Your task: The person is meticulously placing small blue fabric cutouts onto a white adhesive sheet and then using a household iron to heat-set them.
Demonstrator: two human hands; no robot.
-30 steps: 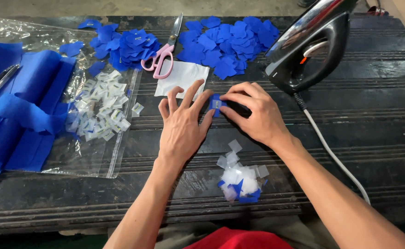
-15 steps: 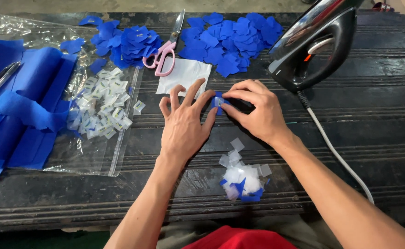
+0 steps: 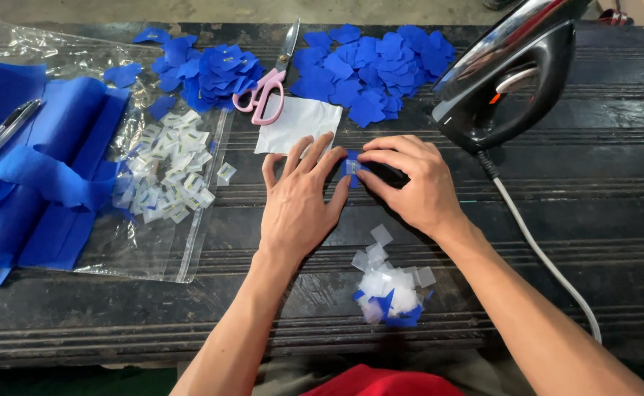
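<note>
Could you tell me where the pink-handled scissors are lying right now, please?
In the head view, the pink-handled scissors lie at the far side of the dark table, between the two piles of blue fabric pieces, just beyond the white paper sheet.
</note>
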